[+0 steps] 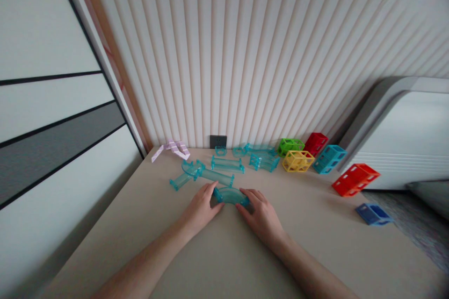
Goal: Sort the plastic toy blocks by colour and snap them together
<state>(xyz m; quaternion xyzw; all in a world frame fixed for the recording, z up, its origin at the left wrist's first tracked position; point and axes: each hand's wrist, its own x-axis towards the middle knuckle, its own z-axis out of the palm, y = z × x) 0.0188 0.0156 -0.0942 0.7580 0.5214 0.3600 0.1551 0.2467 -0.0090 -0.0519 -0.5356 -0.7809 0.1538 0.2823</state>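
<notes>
A curved, see-through teal track piece (229,195) lies low over the table between my hands. My left hand (203,203) grips its left end, thumb at the front and fingers behind. At its right end, my right hand (259,212) closes on it in the same way. Just beyond sits a group of joined teal track pieces (213,176), with a straight one (183,180) angled to the left. Another straight teal track piece (227,164) lies behind, and a short curved one (264,162) is to its right.
On the right stand a green frame block (290,145), a yellow one (298,161), a dark red one (315,144), a teal one (329,159), an orange-red one (356,180) and a blue one (373,214). Lilac strips (179,150) lie back left. A ribbed wall (224,56) borders the table (224,261).
</notes>
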